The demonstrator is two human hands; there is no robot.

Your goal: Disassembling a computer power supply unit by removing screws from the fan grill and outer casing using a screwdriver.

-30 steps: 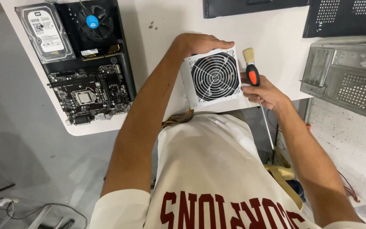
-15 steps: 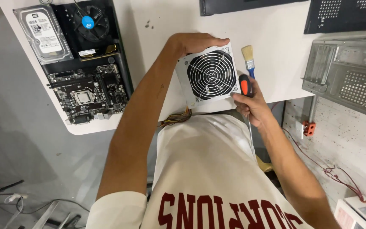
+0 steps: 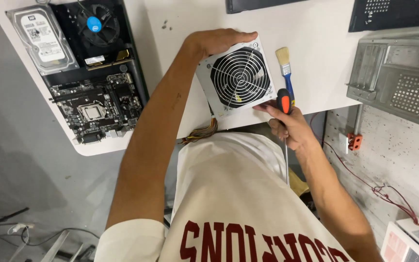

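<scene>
- Head view is showing one grey power supply box (image 3: 236,77) with a round fan grille, lying at the near edge of the white table (image 3: 316,29).
- The left hand (image 3: 217,41) is gripping the box's far corner, fingers curled over it.
- The right hand (image 3: 289,126) is closing around one screwdriver (image 3: 283,104) with an orange-and-black handle, shaft pointing down, fingertips touching the box.
- One paintbrush (image 3: 285,65) is lying just beside the box.
- One hard drive (image 3: 42,39) is carrying a white rectangular label; one circuit board (image 3: 95,109) is sitting below it.
</scene>
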